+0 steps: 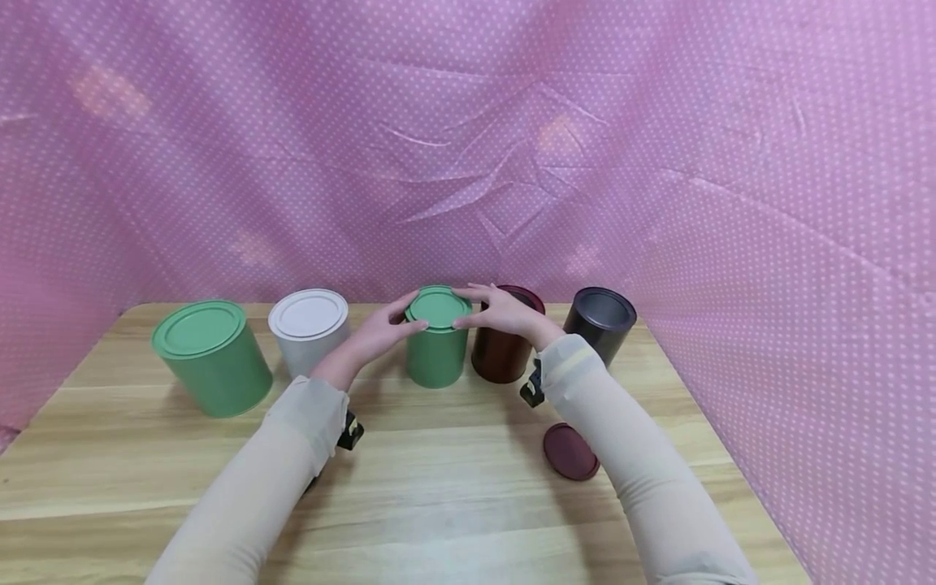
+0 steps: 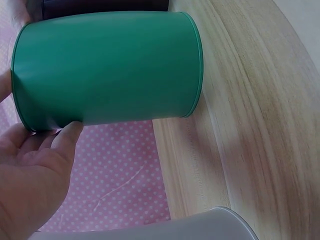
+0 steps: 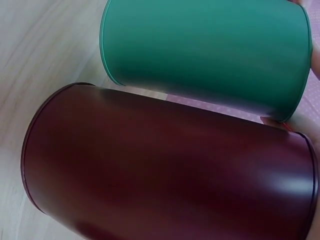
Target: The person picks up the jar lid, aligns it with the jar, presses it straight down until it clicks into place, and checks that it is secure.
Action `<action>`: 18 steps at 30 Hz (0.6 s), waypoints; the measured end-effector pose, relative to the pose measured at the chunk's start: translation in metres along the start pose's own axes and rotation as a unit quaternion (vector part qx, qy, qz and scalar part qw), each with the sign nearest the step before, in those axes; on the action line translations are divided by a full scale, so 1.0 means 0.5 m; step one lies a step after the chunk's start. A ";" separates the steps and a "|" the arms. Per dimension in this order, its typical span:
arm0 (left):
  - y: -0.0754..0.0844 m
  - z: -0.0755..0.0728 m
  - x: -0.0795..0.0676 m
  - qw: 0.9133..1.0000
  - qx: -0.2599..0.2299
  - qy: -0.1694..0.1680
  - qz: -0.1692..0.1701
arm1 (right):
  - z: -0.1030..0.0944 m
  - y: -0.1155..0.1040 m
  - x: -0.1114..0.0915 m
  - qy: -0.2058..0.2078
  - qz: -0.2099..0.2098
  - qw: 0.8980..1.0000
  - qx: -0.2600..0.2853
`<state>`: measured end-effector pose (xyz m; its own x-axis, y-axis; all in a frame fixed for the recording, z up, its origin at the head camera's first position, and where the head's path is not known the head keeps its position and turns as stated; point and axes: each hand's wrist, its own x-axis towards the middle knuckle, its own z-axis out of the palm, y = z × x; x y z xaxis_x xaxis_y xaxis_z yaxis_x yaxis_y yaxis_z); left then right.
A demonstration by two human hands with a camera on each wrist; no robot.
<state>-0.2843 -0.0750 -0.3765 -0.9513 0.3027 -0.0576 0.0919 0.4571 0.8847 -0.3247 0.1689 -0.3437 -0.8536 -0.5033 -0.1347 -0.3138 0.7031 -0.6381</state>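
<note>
Between both hands stands a green can (image 1: 436, 357), upright on the wooden table, its green lid (image 1: 439, 307) seated on top. My left hand (image 1: 375, 335) grips the top rim from the left, thumb at the front and fingers toward the back. From the right, my right hand (image 1: 506, 314) holds the same rim in a matching way. In the left wrist view, the left fingertips (image 2: 74, 129) lie against the can's upper side. Close under the right hand is a dark red can (image 3: 165, 165), its top partly hidden by that hand in the head view.
A larger green lidded can (image 1: 214, 361) and a white lidded can (image 1: 310, 335) stand to the left. On the right is a black can (image 1: 604, 315), partly behind the right sleeve. A dark red lid (image 1: 571, 452) lies near the right forearm. Pink dotted cloth (image 1: 468, 146) hangs around the table.
</note>
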 end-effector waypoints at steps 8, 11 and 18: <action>0.003 -0.002 0.001 1.000 -0.002 0.004 -0.016 | -0.003 0.003 0.008 -0.006 0.000 1.000 -0.004; 0.004 -0.003 0.003 1.000 -0.002 0.007 -0.021 | -0.004 0.005 0.011 -0.006 -0.002 1.000 -0.002; 0.008 -0.004 0.007 1.000 0.001 0.009 -0.021 | -0.006 0.008 0.015 -0.005 -0.003 1.000 0.000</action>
<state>-0.2877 -0.0738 -0.3723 -0.9594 0.2685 -0.0861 0.0529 0.4713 0.8804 -0.3336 0.1696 -0.3452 -0.8471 -0.5132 -0.1382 -0.3196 0.6996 -0.6391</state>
